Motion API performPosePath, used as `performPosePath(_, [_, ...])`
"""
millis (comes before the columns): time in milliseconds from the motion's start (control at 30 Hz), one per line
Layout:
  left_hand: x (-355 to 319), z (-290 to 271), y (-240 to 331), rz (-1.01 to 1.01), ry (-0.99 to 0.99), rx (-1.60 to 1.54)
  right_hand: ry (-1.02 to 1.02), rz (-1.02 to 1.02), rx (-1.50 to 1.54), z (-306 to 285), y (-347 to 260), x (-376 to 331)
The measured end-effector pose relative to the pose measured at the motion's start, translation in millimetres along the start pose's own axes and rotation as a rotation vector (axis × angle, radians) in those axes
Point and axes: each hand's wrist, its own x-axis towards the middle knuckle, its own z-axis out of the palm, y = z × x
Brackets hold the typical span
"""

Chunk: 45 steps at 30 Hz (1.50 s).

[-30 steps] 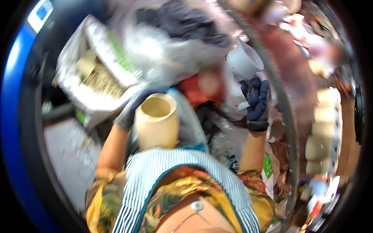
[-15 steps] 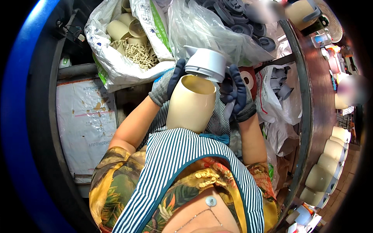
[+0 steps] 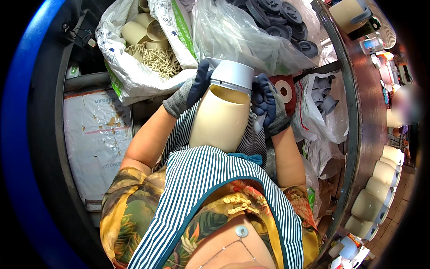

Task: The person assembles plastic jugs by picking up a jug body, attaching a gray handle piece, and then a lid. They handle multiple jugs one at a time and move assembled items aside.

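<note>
A cream, rounded jug body (image 3: 219,123) stands upright against my apron, its wide mouth facing away from me. Over that mouth sits a pale grey spouted collar (image 3: 233,74), slightly tilted, with a dark gap showing on the near side. My gloved left hand (image 3: 195,88) grips the collar's left side by the spout. On the collar's right side is my gloved right hand (image 3: 270,104), fingers curled; a small pale piece (image 3: 259,123) shows beneath them, its kind unclear.
Ahead on the left, a white sack (image 3: 130,85) holds cream cups and small parts. A clear plastic bag (image 3: 215,40) of dark grey lids (image 3: 280,32) lies beside it. Grey parts fill another bag (image 3: 309,121) at right. Beyond a dark table edge (image 3: 354,134), cream jugs (image 3: 367,206) stand in a row.
The collar has come down from above the jug onto its mouth. Both hands have shifted slightly left with it, and the jug leans a little differently.
</note>
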Motion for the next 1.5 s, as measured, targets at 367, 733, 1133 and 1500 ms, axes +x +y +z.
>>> performPosePath(367, [-7,16,18,-0.001,0.100,0.670,-0.057,-0.331,-0.163,-19,22,13])
performPosePath(733, [-18,15,9,-0.007,0.047,0.547,0.096,-0.463,-0.212,-37,18,11])
performPosePath(1133, [-13,53,51,0.040,0.092,0.332,0.860,-0.744,-1.805,-171,21,47])
performPosePath(1500, [177,84,-76,0.554,-0.192,0.925,0.856,-1.184,-1.213,-54,-121,-137])
